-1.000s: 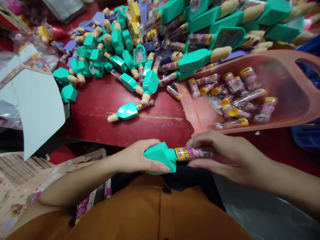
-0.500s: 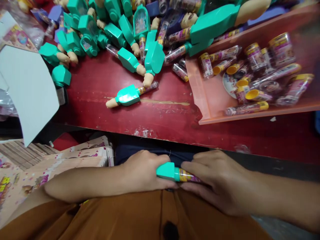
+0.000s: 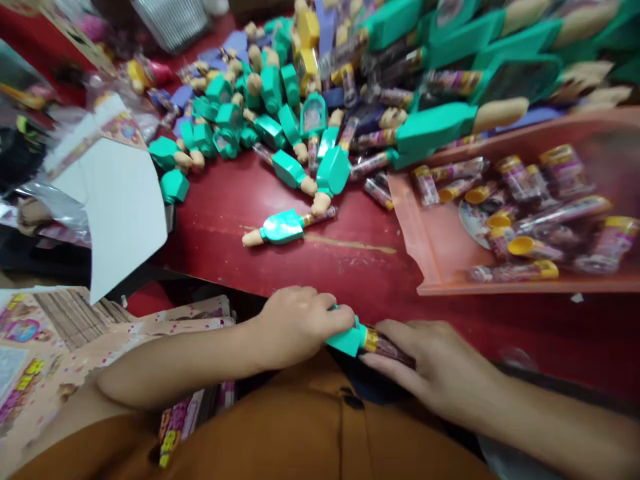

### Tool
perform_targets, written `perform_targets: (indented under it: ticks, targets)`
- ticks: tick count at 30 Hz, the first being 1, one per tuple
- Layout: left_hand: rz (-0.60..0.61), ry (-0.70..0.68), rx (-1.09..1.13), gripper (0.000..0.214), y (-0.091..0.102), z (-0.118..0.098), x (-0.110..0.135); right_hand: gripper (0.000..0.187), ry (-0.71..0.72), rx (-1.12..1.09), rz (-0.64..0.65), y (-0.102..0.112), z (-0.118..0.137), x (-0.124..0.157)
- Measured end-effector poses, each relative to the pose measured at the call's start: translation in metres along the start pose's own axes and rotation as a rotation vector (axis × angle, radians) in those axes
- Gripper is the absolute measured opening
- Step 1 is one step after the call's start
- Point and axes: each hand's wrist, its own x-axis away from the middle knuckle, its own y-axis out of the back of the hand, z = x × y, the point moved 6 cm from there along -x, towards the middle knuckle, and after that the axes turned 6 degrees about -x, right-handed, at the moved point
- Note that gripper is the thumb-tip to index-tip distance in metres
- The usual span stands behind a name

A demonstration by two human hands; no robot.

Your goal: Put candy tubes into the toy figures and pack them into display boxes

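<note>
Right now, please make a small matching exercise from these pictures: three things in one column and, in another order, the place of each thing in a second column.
Things:
1. Teal plastic handle with clear tube
2. Clear tubes with yellow caps
3. Lone teal plastic piece with beige end

Places:
A. Lying apart from the heap on the red table
B. Between the left hand and the right hand
C. Inside the salmon plastic tray

Pairs: 1-B; 2-C; 3-A
</note>
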Motion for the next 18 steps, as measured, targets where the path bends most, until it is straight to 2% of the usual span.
perform_targets:
  ticks: [2, 4, 5, 7, 8, 9, 11, 13, 15, 16, 18]
  targets:
    - [-0.106, -0.046, -0.098, 0.011, 0.01, 0.004, -0.006, 0.046, -0.139, -0.315, 0.158, -0.011, -0.006, -0.004]
    - [-0.233, -0.067, -0.147, 0.013, 0.022, 0.015, -0.016, 0.048, -0.244, -0.53, 0.222, -0.008, -0.005, -0.012]
    - [-0.314, -0.06, -0.151, 0.013, 0.029, 0.024, -0.023, 0.048, -0.265, -0.563, 0.184, 0.003, -0.002, -0.018]
    - [-0.507, 0.039, -0.14, 0.014, 0.041, 0.053, -0.038, 0.048, -0.235, -0.488, -0.026, 0.043, 0.011, -0.038]
    - [-0.588, 0.149, -0.125, 0.022, 0.046, 0.073, -0.047, 0.048, -0.178, -0.409, -0.165, 0.068, 0.022, -0.048]
    - [-0.62, 0.298, -0.107, 0.033, 0.047, 0.097, -0.056, 0.047, -0.097, -0.342, -0.296, 0.094, 0.035, -0.057]
    - [-0.529, 0.578, -0.063, 0.044, 0.041, 0.142, -0.074, 0.04, 0.115, -0.289, -0.463, 0.138, 0.065, -0.07]
    - [-0.342, 0.701, -0.036, 0.038, 0.032, 0.172, -0.089, 0.03, 0.275, -0.332, -0.556, 0.169, 0.084, -0.073]
    - [-0.206, 0.664, -0.046, 0.034, 0.028, 0.183, -0.098, 0.038, 0.318, -0.283, -0.64, 0.189, 0.086, -0.063]
    - [-0.168, 0.623, -0.058, 0.034, 0.028, 0.184, -0.098, 0.042, 0.316, -0.16, -0.657, 0.195, 0.082, -0.055]
    - [-0.088, 0.547, -0.075, 0.034, 0.026, 0.185, -0.094, 0.032, 0.347, 0.21, -0.624, 0.198, 0.068, -0.036]
